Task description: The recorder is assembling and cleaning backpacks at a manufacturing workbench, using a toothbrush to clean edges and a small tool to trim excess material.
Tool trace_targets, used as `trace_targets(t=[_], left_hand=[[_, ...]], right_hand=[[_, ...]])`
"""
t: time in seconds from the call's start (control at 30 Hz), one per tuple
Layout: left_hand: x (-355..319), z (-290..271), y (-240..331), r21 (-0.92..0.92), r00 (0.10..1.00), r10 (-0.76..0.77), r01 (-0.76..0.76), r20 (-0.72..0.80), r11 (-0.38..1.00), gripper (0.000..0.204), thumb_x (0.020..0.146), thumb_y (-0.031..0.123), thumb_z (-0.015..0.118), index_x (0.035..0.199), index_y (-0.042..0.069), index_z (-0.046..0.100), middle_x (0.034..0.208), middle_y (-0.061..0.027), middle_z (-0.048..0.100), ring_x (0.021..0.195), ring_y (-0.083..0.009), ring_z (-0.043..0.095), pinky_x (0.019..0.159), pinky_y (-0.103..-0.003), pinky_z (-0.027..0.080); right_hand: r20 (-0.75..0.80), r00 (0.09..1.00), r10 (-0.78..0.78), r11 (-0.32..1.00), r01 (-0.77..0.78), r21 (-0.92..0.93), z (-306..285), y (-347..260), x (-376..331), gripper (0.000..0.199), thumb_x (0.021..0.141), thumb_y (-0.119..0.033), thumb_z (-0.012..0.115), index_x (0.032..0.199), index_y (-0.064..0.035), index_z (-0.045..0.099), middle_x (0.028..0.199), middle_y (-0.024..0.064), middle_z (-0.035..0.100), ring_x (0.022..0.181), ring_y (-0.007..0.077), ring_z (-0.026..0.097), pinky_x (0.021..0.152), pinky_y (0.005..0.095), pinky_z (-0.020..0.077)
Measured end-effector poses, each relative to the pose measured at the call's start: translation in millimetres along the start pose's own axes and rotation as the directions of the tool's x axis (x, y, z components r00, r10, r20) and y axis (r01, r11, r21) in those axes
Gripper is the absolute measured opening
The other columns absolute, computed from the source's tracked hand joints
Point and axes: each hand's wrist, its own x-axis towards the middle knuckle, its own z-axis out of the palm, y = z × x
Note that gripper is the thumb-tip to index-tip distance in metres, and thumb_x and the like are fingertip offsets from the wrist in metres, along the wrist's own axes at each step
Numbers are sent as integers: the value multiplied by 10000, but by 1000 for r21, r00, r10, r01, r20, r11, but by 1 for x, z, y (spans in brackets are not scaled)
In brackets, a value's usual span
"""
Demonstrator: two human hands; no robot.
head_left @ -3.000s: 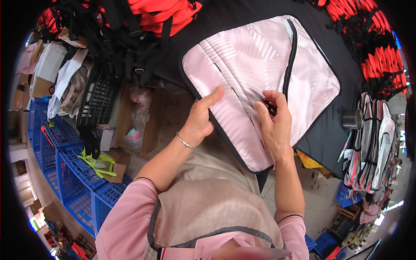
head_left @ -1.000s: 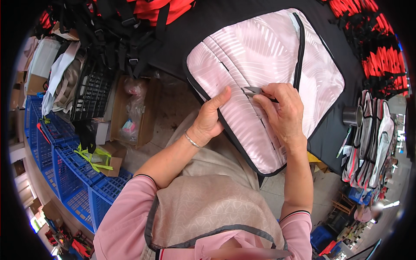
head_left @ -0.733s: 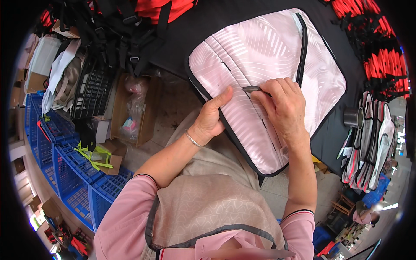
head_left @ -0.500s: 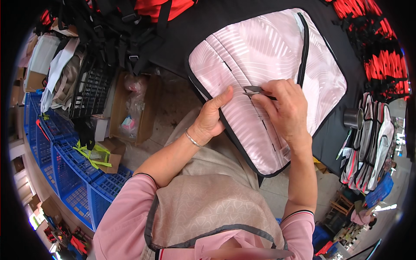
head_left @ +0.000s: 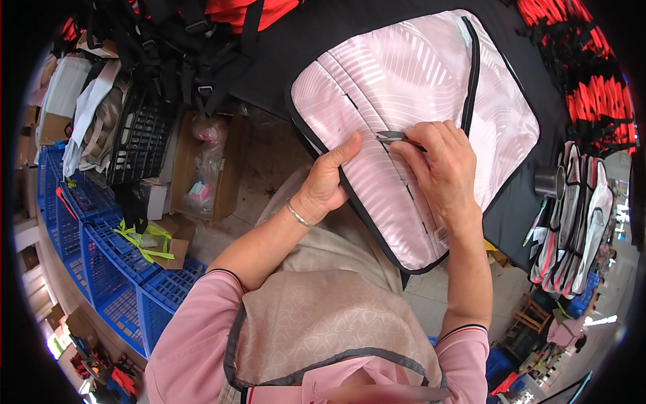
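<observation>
left hand (head_left: 330, 176): thumb over the near left edge of the pink panel (head_left: 410, 81), fingers hidden beneath; pinching it, i judge. right hand (head_left: 441, 168): thumb and fingers closed around small dark snips (head_left: 392, 135), blades pointing left over the stitched seam (head_left: 349, 101); contact with the cloth, cannot tell. snips: likely light, stiff, sharp-tipped; hold by the grips. panel: looks light, soft, lightly padded, its sheen perhaps slippery; surest hold probably the dark binding (head_left: 367, 221). location: far part on the black tabletop (head_left: 276, 60), near left side reaching past it. lies cornerwise, about as long as wide, long axis unclear; seam slants far left to near right, black zipper (head_left: 473, 74) runs far to near.
</observation>
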Motion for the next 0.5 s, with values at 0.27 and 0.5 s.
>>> trace_targets(t=[0.27, 0.5], left_hand=[[5, -4, -14, 35, 997, 8, -6, -70, 999, 473, 925, 284, 665, 1289, 5, 546, 1261, -83, 600, 1160, -205, 560, 1036, -362, 427], [-20, -62, 34, 284, 996, 33, -7, -86, 959, 580, 978, 310, 553, 1439, 5, 376, 1444, -142, 451, 1313, -298, 440, 1124, -458, 333]], right_hand=[[89, 915, 394, 874, -403, 272, -15, -2, 3, 166, 815, -132, 741, 881, -36, 622, 759, 69, 628, 736, 188, 605, 680, 329, 482], [107, 836, 538, 682, -506, 527, 49, 17, -5, 665, 622, -323, 848, 1138, -36, 542, 1066, 169, 600, 1003, 321, 621, 872, 387, 507]])
